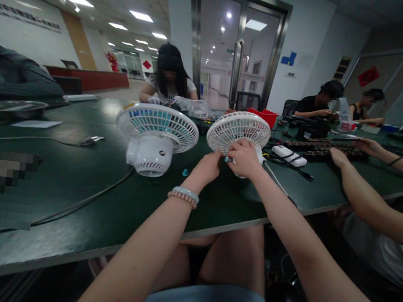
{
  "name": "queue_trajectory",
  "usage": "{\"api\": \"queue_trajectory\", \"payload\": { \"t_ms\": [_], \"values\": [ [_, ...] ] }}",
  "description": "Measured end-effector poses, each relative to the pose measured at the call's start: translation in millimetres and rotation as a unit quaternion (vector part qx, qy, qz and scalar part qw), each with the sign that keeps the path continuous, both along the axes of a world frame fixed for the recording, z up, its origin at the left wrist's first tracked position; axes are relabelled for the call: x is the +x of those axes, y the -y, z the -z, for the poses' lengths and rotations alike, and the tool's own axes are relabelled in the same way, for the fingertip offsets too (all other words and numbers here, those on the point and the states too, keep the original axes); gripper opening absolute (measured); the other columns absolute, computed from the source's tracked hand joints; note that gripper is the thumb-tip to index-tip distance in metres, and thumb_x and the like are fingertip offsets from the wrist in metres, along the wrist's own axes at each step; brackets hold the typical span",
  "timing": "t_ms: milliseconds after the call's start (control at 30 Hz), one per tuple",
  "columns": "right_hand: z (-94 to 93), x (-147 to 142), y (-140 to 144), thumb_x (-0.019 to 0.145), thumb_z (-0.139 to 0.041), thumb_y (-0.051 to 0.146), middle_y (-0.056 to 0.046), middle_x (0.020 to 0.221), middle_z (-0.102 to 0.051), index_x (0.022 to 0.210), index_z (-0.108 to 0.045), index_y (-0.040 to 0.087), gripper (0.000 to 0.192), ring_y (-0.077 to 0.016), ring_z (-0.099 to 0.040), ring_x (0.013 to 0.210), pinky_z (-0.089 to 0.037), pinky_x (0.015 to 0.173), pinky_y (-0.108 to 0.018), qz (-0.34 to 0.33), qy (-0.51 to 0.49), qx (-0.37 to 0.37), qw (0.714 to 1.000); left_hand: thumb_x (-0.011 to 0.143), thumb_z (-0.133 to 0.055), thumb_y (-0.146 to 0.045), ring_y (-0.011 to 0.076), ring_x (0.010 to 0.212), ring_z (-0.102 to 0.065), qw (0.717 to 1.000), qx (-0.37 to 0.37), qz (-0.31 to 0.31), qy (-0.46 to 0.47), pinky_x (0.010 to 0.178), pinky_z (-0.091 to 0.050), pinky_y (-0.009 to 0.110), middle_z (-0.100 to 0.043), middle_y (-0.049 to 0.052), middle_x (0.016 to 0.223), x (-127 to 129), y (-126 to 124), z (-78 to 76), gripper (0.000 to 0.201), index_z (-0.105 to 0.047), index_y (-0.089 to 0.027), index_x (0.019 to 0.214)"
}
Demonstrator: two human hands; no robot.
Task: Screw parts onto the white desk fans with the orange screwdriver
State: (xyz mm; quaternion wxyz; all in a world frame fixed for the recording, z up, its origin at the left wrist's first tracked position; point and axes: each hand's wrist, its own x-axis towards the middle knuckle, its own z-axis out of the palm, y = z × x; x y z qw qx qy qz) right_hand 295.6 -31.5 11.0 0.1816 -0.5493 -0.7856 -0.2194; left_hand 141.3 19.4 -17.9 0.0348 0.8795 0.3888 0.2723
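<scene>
Two white fans lie face down on the green table (84, 176). My right hand (246, 159) curls over the back of the right fan (239, 128), covering much of its motor housing. Under its fingers sticks out a small blue-grey cylindrical piece (228, 159). My left hand (207, 169) is closed at that fan's near left side, close to the piece; its fingertips are hidden, and whatever they pinch cannot be made out. To the left stands the other fan (155, 135), its motor housing toward me. Between that fan and my left wrist lies a small blue knob (185, 172).
A power cord (85, 200) runs left from the left fan. A white power strip (289, 156) with a black cord lies right of the fans. Another person's hands (340, 158) work at dark strips farther right. Behind the fans are a red bin (264, 117) and plastic bags (195, 107).
</scene>
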Motion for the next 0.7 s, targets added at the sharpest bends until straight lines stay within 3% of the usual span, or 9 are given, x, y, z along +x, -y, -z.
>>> {"api": "queue_trajectory", "payload": {
  "t_ms": [200,433,700],
  "values": [
    [0.7,-0.3,-0.5,0.079,-0.053,0.031,-0.008,0.1,-0.06,0.084,-0.069,0.019,0.021,-0.0268,-0.036,0.103,-0.025,0.084,-0.041,0.001,-0.001,0.004,1.0,0.074,-0.047,-0.01,0.021,0.088,-0.062,0.994,-0.031,0.023,-0.105,0.081,-0.045,0.028,-0.067,0.011,0.096,-10.4,-4.0,-2.6,0.03,-0.066,-0.017,0.097],
    [1.3,-1.8,0.1,0.08,-0.052,0.031,-0.007,0.1,-0.061,0.084,-0.07,0.02,0.021,-0.0261,-0.036,0.103,-0.026,0.084,-0.041,0.002,0.006,0.009,1.0,0.073,-0.051,-0.011,0.0201,0.093,-0.062,0.992,-0.053,0.064,-0.092,0.089,-0.041,0.028,-0.069,0.011,0.096,-6.7,-6.6,3.6,0.028,-0.07,-0.019,0.092],
    [2.8,-3.7,-2.4,0.078,-0.055,0.033,-0.006,0.101,-0.061,0.085,-0.07,0.021,0.02,-0.0266,-0.037,0.103,-0.026,0.083,-0.041,0.007,0.014,0.005,1.0,0.073,-0.05,-0.008,0.0187,0.082,-0.063,0.992,-0.065,0.028,-0.107,0.081,-0.044,0.028,-0.069,0.011,0.084,-4.6,-5.2,2.6,0.022,-0.071,-0.016,0.076]
  ]
}}
